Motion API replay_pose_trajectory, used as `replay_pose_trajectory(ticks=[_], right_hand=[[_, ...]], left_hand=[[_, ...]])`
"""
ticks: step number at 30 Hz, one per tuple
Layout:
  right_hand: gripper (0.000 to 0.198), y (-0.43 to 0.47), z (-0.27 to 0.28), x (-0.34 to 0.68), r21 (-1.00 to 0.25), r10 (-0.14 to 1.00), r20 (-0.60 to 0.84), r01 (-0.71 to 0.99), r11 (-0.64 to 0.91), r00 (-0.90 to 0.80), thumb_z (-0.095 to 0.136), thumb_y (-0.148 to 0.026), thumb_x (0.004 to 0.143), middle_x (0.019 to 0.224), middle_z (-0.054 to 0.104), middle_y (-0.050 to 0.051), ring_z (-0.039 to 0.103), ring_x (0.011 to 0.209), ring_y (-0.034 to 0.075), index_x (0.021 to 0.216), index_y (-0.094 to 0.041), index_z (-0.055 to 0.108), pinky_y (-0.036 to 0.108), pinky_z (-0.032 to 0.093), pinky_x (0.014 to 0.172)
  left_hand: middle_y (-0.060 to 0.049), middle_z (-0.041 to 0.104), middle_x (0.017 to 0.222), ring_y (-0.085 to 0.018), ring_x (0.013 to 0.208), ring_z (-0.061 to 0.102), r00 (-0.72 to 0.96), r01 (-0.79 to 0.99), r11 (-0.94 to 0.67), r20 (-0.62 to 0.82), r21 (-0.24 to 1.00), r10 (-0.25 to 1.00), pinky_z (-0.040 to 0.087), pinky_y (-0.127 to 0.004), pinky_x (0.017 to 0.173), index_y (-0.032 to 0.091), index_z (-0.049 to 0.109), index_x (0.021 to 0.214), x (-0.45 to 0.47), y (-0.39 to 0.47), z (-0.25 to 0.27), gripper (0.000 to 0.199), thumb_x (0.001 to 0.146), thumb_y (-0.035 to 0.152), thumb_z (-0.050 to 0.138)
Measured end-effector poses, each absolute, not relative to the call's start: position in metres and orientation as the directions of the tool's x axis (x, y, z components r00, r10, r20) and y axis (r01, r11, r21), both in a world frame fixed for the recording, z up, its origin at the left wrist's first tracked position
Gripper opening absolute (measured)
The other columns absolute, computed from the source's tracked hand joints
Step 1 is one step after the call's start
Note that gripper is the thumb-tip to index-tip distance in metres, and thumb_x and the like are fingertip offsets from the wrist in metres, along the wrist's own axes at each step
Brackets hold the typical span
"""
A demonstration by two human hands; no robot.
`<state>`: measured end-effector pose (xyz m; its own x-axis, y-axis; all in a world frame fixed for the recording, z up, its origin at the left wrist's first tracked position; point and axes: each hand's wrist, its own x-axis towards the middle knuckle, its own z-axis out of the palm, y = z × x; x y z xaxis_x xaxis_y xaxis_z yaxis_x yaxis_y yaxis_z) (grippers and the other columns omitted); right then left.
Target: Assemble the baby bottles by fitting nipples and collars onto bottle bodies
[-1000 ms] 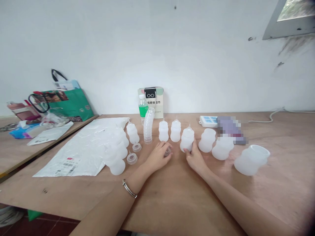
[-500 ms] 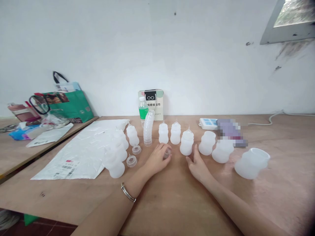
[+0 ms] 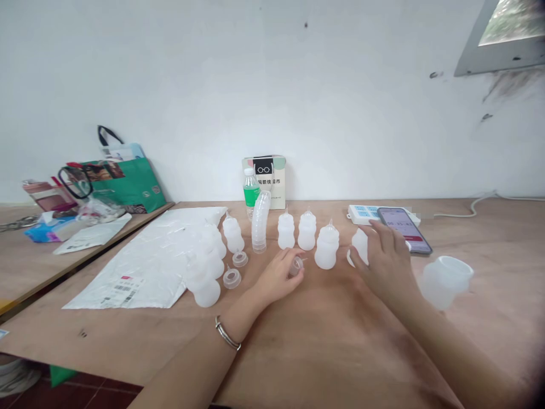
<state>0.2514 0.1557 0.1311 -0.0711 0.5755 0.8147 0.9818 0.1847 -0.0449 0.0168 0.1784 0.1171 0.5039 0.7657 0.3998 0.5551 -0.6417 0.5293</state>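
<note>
My left hand (image 3: pixel 281 275) is closed on a clear cap (image 3: pixel 297 264) with a thin tip, just above the table. To the right, my right hand (image 3: pixel 385 264) spreads its thumb and fingers around an open white squeeze bottle (image 3: pixel 361 245); contact is hard to tell. It hides most of another bottle behind it. Farther right stands another uncapped bottle (image 3: pixel 445 281). Between my hands is a bottle with a pointed cap (image 3: pixel 327 247), with two more, including a capped bottle (image 3: pixel 286 230), behind. A tall, curved stack of clear caps (image 3: pixel 259 224) stands beyond my left hand.
Two loose caps, including a clear ring cap (image 3: pixel 232 278), lie left of my left hand. Several bottles stand by a white mailer (image 3: pixel 136 261). A water bottle (image 3: pixel 250 190) and paper bag (image 3: pixel 279 184) are at the wall. A phone (image 3: pixel 409 230) lies by a power strip (image 3: pixel 361 212).
My right hand has moved right and up from the table to the uncapped bottles, its fingers spreading. My left hand keeps the cap, its tip now showing. The view has shifted slightly.
</note>
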Motion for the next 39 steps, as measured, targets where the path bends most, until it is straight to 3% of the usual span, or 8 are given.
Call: replay_pose_trajectory(ticks=[9,12,18,26,30,34,36,39], right_hand=[[0.025,0.164,0.135,0.26,0.205,0.631,0.744,0.974,0.1,-0.222,0.038,-0.014,0.088,0.081,0.066,0.008,0.061,0.082,0.025,0.088,-0.017,0.063,0.047,0.033,0.102],[0.025,0.155,0.145,0.254,0.183,0.605,0.76,0.971,0.151,-0.238,0.036,-0.009,0.087,0.08,0.065,0.007,0.061,0.08,0.024,0.09,-0.019,0.058,0.047,0.035,0.099],[0.018,0.129,0.163,0.235,0.061,0.637,0.675,0.888,0.456,-0.373,0.034,-0.012,0.089,0.077,0.059,0.008,0.056,0.069,0.023,0.092,-0.016,0.051,0.033,0.043,0.059],[0.009,0.13,0.132,0.215,0.016,0.527,0.712,0.761,0.649,-0.464,0.042,-0.016,0.092,0.078,0.057,0.004,0.055,0.073,0.021,0.097,-0.019,0.048,0.034,0.045,0.065],[0.028,0.134,0.112,0.211,-0.146,0.499,0.813,0.725,0.673,-0.299,0.052,-0.016,0.087,0.107,0.051,0.011,0.053,0.103,0.024,0.114,-0.019,0.045,0.04,0.047,0.087],[0.05,0.137,0.094,0.202,-0.497,0.603,0.797,0.601,0.626,0.031,0.061,-0.024,0.081,0.131,0.033,0.014,0.04,0.126,0.027,0.123,-0.023,0.036,0.042,0.048,0.093],[0.061,0.138,0.087,0.197,-0.684,0.735,0.673,0.448,0.576,0.082,0.064,-0.03,0.079,0.13,0.038,0.014,0.047,0.121,0.025,0.128,-0.024,0.028,0.039,0.052,0.087],[0.053,0.137,0.084,0.193,-0.823,0.91,0.401,0.394,0.409,-0.107,0.064,-0.036,0.077,0.105,0.058,0.007,0.061,0.094,0.022,0.12,-0.021,0.037,0.035,0.053,0.079]], left_hand=[[-0.007,0.057,0.119,-0.022,0.108,0.055,0.519,0.535,-0.651,0.399,0.539,0.756,0.045,-0.038,0.094,0.022,0.047,0.119,0.017,0.177,0.119,0.035,0.085,0.021,0.048],[-0.007,0.057,0.118,-0.022,0.107,0.055,0.512,0.537,-0.647,0.4,0.541,0.76,0.045,-0.038,0.092,0.022,0.047,0.119,0.017,0.176,0.12,0.035,0.085,0.022,0.048],[-0.006,0.058,0.118,-0.023,0.104,0.057,0.509,0.564,-0.631,0.377,0.532,0.773,0.047,-0.039,0.09,0.023,0.047,0.119,0.017,0.176,0.12,0.034,0.085,0.023,0.049],[-0.007,0.058,0.119,-0.022,0.105,0.057,0.508,0.553,-0.654,0.413,0.517,0.756,0.046,-0.038,0.092,0.022,0.047,0.119,0.016,0.181,0.115,0.034,0.085,0.023,0.049],[-0.008,0.058,0.119,-0.022,0.105,0.057,0.518,0.548,-0.659,0.409,0.516,0.751,0.046,-0.038,0.092,0.021,0.047,0.119,0.017,0.181,0.114,0.035,0.084,0.023,0.05],[-0.007,0.06,0.113,-0.022,0.098,0.059,0.508,0.552,-0.648,0.405,0.525,0.76,0.047,-0.037,0.087,0.021,0.049,0.117,0.016,0.182,0.115,0.032,0.085,0.024,0.05],[-0.007,0.061,0.11,-0.022,0.098,0.059,0.49,0.551,-0.65,0.426,0.524,0.76,0.047,-0.036,0.086,0.021,0.05,0.114,0.016,0.183,0.116,0.031,0.084,0.025,0.052],[-0.006,0.063,0.104,-0.021,0.092,0.06,0.438,0.567,-0.612,0.428,0.551,0.791,0.047,-0.034,0.082,0.02,0.053,0.109,0.015,0.184,0.118,0.028,0.083,0.03,0.055]])
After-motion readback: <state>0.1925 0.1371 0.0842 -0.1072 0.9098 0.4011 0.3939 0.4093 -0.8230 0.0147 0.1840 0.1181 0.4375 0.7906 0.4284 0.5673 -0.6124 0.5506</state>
